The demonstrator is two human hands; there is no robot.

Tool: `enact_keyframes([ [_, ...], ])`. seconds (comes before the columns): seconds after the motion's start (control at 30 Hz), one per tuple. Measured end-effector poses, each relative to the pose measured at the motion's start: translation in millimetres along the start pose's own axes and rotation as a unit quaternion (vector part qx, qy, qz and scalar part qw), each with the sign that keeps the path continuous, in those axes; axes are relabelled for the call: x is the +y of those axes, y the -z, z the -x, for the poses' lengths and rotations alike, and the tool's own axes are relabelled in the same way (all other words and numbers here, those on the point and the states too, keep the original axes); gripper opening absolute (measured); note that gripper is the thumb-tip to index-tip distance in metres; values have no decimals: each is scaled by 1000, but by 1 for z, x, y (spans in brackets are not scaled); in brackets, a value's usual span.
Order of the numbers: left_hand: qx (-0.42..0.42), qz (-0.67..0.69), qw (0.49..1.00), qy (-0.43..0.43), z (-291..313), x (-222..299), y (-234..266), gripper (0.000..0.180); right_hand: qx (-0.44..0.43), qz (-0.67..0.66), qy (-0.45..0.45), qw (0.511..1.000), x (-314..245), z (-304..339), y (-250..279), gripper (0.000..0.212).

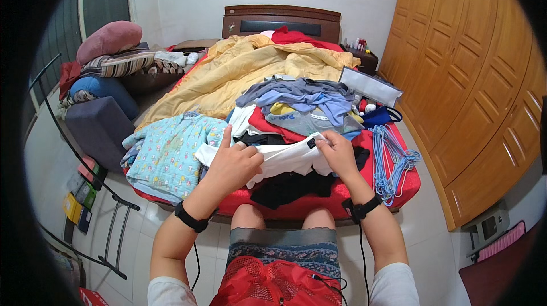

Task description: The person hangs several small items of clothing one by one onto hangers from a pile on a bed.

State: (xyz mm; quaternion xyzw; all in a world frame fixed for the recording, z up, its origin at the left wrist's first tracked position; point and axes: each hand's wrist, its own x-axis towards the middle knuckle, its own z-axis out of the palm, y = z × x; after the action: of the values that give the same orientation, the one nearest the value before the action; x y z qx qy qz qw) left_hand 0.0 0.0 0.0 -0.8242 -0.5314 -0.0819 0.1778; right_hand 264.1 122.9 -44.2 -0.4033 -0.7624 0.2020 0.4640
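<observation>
A white shirt (288,157) hangs stretched between my hands over the near edge of the bed. My right hand (337,155) pinches it by the edge, right beside a small dark label. My left hand (238,162) is curled on the shirt's other side, its index finger pointing up; the cloth under the fingers is partly hidden. Below the shirt lies a black garment (290,188). Just beyond is a heap of folded and loose clothes (305,104) in grey, blue, red and white. Left of my left hand rests a light blue patterned jacket (174,149).
Blue hangers (390,163) lie in a bunch at the bed's right corner. A yellow quilt (228,72) covers the far part. Wooden wardrobes (461,72) line the right side. At left stand a dark grey sofa (99,129) with cushions and a black metal rack (80,135).
</observation>
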Motion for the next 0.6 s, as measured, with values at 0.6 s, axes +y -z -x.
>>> enact_keyframes([
  [0.6, 86, 220, 951, -198, 4, 7, 8, 23, 7, 23, -3, 1000, 7, 2, 7, 19],
])
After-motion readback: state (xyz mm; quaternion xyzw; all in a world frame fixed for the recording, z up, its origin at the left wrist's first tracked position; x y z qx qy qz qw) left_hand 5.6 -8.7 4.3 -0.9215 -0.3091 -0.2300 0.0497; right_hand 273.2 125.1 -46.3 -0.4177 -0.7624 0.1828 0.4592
